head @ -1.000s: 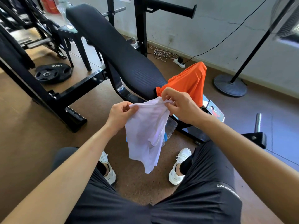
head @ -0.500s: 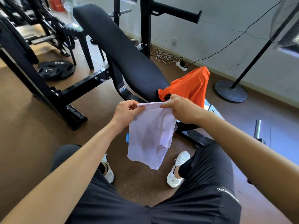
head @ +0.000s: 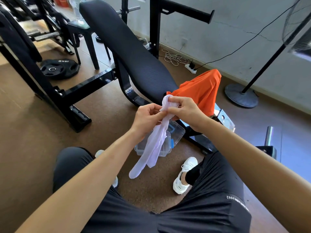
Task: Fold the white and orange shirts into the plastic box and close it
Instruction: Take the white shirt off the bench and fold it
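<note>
white shirt [head: 152,148], flat a moment ago, now bunched narrow; left hand [head: 148,117] and right hand [head: 183,109] pinch its top above plastic box [head: 176,133], fold underway.

Relative to the bench [head: 134,64]: draped shirt [head: 202,91] on its near end, plastic box [head: 140,147] on the floor before it, hanging shirt [head: 152,153] above that box, weight plate [head: 58,68] left, fan base [head: 241,95] right.

floor [head: 25,132] brown | wall [head: 252,22] pale, cracked | black padded bench [head: 134,56] | weight plate [head: 58,68] on floor | fan stand [head: 241,95]
</note>
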Tool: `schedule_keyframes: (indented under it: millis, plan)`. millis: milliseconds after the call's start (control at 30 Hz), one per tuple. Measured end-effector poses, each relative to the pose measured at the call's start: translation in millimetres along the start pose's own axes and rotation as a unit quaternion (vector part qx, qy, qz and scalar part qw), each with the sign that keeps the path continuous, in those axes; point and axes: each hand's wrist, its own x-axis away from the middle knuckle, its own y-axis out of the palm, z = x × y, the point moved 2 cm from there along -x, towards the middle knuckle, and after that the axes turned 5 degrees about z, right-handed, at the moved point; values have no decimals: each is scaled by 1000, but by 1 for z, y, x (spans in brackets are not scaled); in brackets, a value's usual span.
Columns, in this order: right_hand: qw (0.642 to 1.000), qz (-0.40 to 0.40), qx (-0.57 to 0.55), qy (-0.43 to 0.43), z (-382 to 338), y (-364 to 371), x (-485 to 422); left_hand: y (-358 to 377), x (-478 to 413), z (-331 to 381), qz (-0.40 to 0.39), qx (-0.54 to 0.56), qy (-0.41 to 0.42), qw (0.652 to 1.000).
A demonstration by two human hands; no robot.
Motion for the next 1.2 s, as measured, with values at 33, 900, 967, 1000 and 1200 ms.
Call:
schedule_keyframes:
  millis: [33, 900, 967, 1000, 1200]
  plan:
    - [1000, 4, 10, -16, -2, 0, 1, 2, 1, 1, -6, -3, 8, 1000]
    - [973, 84, 84, -197, -42, -97, 8, 36, -14, -92, -93, -94, -27, 991]
    - [971, 114, 73, -197, -44, -106, 7, 46, -13, -100, -89, -119, -32, 988]
    - [970, 128, 67, -196, -44, -110, 6, 49, -13, -102, -86, -135, -32, 987]
    - [960, 209, 89, -166, -22, -140, -10, 45, -10, -111, -96, -149, -47, 983]
